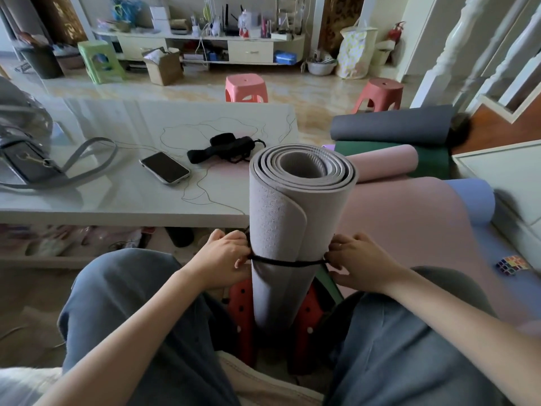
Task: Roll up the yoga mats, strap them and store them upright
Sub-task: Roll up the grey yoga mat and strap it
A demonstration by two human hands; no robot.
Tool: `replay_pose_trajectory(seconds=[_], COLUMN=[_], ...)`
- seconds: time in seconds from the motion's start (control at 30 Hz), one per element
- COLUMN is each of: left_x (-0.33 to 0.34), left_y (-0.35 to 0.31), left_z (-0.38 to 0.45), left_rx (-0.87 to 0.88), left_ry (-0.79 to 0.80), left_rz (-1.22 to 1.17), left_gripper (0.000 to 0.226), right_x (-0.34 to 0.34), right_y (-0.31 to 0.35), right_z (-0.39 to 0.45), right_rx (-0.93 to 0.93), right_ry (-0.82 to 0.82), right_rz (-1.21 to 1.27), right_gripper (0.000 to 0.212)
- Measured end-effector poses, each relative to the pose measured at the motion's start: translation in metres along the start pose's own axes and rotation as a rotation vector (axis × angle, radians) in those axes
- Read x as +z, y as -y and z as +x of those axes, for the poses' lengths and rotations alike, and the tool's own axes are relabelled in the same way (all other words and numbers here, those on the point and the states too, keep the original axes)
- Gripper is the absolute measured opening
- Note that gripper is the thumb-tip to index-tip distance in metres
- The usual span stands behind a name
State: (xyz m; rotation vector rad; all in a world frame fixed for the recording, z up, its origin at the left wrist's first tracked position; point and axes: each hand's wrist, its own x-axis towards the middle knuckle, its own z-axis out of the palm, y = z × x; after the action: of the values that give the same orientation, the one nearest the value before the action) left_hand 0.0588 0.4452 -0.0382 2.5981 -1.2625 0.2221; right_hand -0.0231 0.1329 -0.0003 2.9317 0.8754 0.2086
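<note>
So progress-wise we're maybe a quarter of the way in, going by what's lying around. The big pink mat (pixel 409 218) is spread flat on the floor to our right, not rolled at all, and a lavender mat (pixel 471 200) sits at its far edge with only its end curled over. Behind those there's a pile by the stairs: a dark grey mat (pixel 392 124) loosely rolled, a green mat (pixel 433 158) under it, and a pink roll (pixel 383 162) lying on its side. None of those look strapped from here, and nothing is stored upright yet as far as we can see.

The one we're actually on is the grey rolled mat (pixel 281 230), standing on end between our knees, right at the corner of the table (pixel 117 197). It's rolled fairly tight, spiral layers showing at the top, outer flap curving down the front, fine embossed texture on the skin.

A black strap (pixel 288 262) runs around its lower part and it's pulled snug. Our left hand (pixel 225 256) is pinching the strap on one side, right hand (pixel 357 259) pinching the other end, so we'd say we're mid-tie. More black straps (pixel 225 148) sit on the table, next to a phone (pixel 164 167)
</note>
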Motion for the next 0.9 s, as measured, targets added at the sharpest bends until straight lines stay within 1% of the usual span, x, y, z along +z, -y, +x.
replay_pose_trajectory(seconds=[0.07,0.13,0.17,0.2,0.23,0.27,0.3,0.33,0.37,0.4,0.43,0.47,0.5,0.53,0.57,0.6,0.63,0.67,0.7,0.73,0.77,0.83,0.9], left_x=[0.011,0.02,0.025,0.028,0.031,0.034,0.035,0.036,0.035,0.036,0.039,0.038,0.038,0.038,0.04,0.041,0.042,0.041,0.04,0.037,0.034,0.032,0.028], left_y=[0.003,0.005,0.005,0.006,0.005,0.005,0.004,0.003,0.003,0.003,0.005,0.003,0.003,0.003,0.003,0.002,0.001,-0.001,-0.003,-0.007,-0.011,-0.011,-0.011], left_z=[-0.006,-0.009,-0.011,-0.014,-0.016,-0.019,-0.02,-0.02,-0.02,-0.021,-0.023,-0.023,-0.024,-0.025,-0.027,-0.029,-0.028,-0.028,-0.026,-0.023,-0.021,-0.021,-0.023], left_rx=[-0.038,-0.046,-0.038,-0.03,-0.024,-0.016,-0.013,-0.02,-0.024,-0.018,-0.001,-0.004,-0.001,-0.001,-0.011,-0.021,-0.02,-0.024,-0.021,-0.015,-0.049,-0.098,-0.149], left_ry=[0.108,0.188,0.218,0.246,0.271,0.293,0.309,0.329,0.343,0.358,0.36,0.369,0.359,0.403,0.443,0.457,0.446,0.462,0.469,0.427,0.362,0.258,0.347], left_rz=[0.028,0.083,0.121,0.141,0.142,0.137,0.126,0.123,0.121,0.141,0.191,0.239,0.294,0.336,0.353,0.365,0.377,0.383,0.379,0.351,0.291,0.045,-0.222], left_gripper=[0.026,0.029,0.029,0.027,0.023,0.022,0.022,0.022,0.022,0.022,0.024,0.03,0.04,0.051,0.059,0.062,0.064,0.064,0.061,0.057,0.055,0.064,0.076], right_x=[0.013,0.026,0.031,0.035,0.043,0.044,0.05,0.058,0.062,0.063,0.068,0.066,0.069,0.065,0.066,0.062,0.055,0.061,0.068,0.059,0.054,0.051,0.046], right_y=[0.006,0.012,0.014,0.016,0.017,0.019,0.02,0.025,0.028,0.03,0.032,0.037,0.037,0.039,0.04,0.043,0.047,0.045,0.044,0.05,0.05,0.044,0.043], right_z=[0.003,0.001,0.0,-0.001,-0.003,-0.004,-0.004,-0.002,-0.001,0.001,-0.002,-0.004,-0.003,-0.003,-0.006,-0.003,0.0,-0.001,-0.003,0.001,0.004,0.006,0.005], right_rx=[-0.002,-0.007,-0.008,-0.02,-0.032,-0.03,-0.023,-0.011,0.041,0.067,0.081,0.09,0.111,0.151,0.173,0.193,0.262,0.25,0.209,0.234,0.238,0.284,0.291], right_ry=[0.043,0.104,0.168,0.221,0.232,0.28,0.277,0.285,0.357,0.376,0.471,0.561,0.624,0.658,0.628,0.565,0.6,0.535,0.495,0.516,0.49,0.345,0.291], right_rz=[-0.035,-0.044,-0.043,-0.048,-0.075,-0.056,-0.035,-0.054,-0.105,-0.223,-0.306,-0.33,-0.338,-0.343,-0.292,-0.247,-0.156,-0.109,-0.125,-0.078,-0.005,0.236,0.464], right_gripper=[0.021,0.028,0.029,0.029,0.023,0.013,0.016,0.034,0.054,0.067,0.07,0.068,0.065,0.059,0.051,0.047,0.049,0.054,0.059,0.062,0.06,0.051,0.064])
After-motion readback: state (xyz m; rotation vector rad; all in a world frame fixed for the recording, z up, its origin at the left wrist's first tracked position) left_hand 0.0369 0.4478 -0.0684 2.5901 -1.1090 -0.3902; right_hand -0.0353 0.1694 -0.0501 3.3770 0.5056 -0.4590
